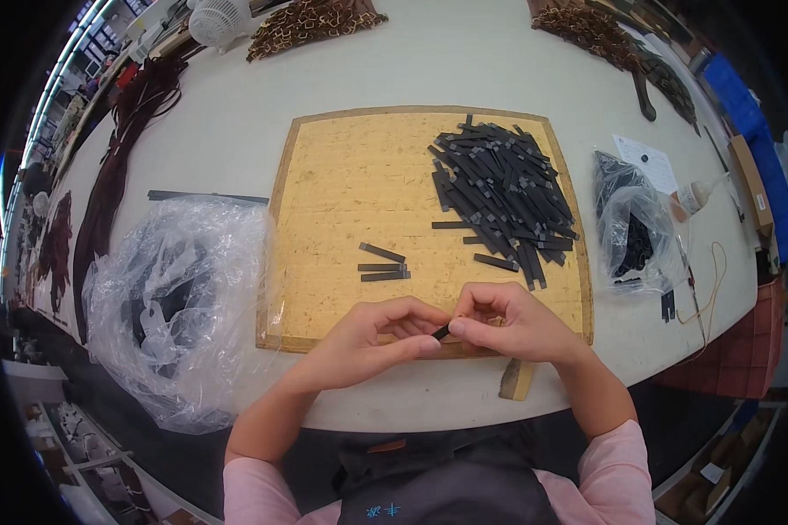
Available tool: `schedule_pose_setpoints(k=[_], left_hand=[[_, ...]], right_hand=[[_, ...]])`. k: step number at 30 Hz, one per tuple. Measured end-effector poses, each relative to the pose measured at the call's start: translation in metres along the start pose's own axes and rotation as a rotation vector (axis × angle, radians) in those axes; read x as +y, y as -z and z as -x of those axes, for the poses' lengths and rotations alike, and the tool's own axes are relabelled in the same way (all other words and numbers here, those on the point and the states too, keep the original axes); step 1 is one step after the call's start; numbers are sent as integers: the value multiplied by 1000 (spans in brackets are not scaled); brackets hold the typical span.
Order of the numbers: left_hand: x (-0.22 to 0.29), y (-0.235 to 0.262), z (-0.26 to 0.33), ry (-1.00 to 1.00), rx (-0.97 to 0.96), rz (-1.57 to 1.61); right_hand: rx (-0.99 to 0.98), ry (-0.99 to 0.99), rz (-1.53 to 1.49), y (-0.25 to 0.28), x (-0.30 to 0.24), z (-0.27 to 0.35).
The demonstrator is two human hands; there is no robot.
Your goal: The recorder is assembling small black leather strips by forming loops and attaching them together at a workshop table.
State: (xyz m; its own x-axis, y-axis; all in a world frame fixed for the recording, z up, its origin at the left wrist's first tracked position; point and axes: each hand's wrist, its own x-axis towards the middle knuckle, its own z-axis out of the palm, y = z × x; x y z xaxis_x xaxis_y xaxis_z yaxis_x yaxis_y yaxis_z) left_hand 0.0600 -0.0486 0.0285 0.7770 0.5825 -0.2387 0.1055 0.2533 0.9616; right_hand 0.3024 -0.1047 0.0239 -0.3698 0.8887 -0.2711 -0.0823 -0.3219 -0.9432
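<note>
Between my two hands, over the near edge of the yellow board [350, 184], is a short black strip [442, 332]. My left hand [381, 339] pinches one end of it with thumb and fingers. At the other end, my right hand [503, 324] grips it the same way; the fingers cover much of the strip. A large heap of black strips [503, 179] with greyish ends lies on the right half of the board. Beyond my left hand lie three separate strips [383, 267], close together.
A crumpled clear plastic bag [193, 306] stands left of the board, with dark contents. To the right are another clear bag [635, 232] with black pieces, a paper sheet [646, 162] and a small bottle [693, 197]. Bundles of brown straps [315, 31] lie at the far edge.
</note>
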Motion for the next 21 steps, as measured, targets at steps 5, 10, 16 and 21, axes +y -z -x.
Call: schedule_pose_setpoints(k=[5,10,16,21], left_hand=[[-11,1,-3,-53,85,49],[-15,1,-6,-393,18,9],[-10,7,-3,-296,-105,-183],[-13,7,-6,-424,39,-648]], right_hand=[[75,5,20,1,8,-5],[-42,-172,-414,-27,7,-7],[-207,-145,-303,-5,15,-7],[-60,-46,21,-9,4,-4]])
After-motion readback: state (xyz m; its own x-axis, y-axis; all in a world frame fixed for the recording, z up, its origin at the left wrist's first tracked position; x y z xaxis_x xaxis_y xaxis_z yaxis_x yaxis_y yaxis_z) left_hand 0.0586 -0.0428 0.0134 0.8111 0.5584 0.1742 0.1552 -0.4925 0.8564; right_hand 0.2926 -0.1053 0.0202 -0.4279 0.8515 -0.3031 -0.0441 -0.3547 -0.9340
